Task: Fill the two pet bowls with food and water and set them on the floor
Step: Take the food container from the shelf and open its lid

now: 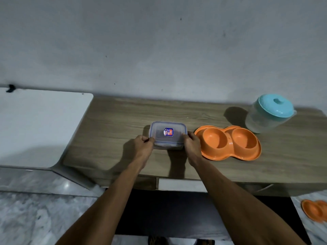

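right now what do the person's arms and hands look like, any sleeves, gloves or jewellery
Both forearms are bare right up to the frame's bottom edge, with no sleeve in view. The left hand and right hand wear no gloves. No watch, bracelet or ring shows on either wrist or on the visible fingers, though the picture is dim.

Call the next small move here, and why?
Probably unclip and lift the lid of the clear container. Both the left hand and the right hand grip its short ends, the lid looks closed, and both wells of the orange double bowl beside it on the wooden table look empty. I cannot tell what the container holds.
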